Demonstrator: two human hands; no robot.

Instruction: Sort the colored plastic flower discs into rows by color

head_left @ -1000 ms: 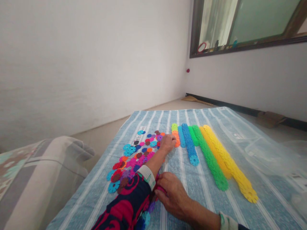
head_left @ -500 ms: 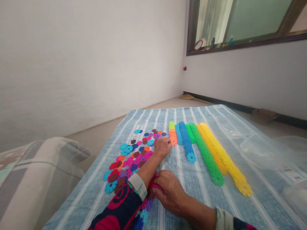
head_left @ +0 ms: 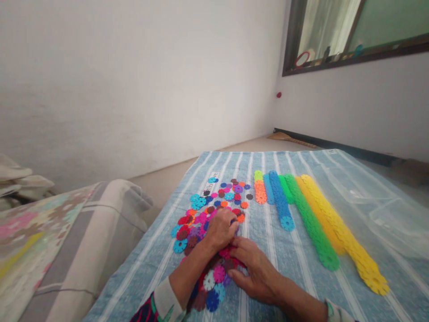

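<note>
Loose plastic snowflake discs in pink, red, purple, brown, orange and blue lie in a wide heap on the table. Over the heap's right side is my left hand, its fingers curled together; what they pinch is hidden. Close beside it, my right hand has thumb and fingers bent around pink snowflake discs, mostly covered by the fingers. More discs, among them a white one and a dark blue one, lie under and in front of my wrists.
Overlapping rows of discs lie to the right: yellow, green, blue, and a short orange one. Clear plastic bags rest at the right on the striped cloth. A covered piece of furniture stands left.
My left hand has drawn back from the short orange row to the heap, beside my right hand. The view has turned left. A dark disc and an orange disc now show near the heap's right edge.
</note>
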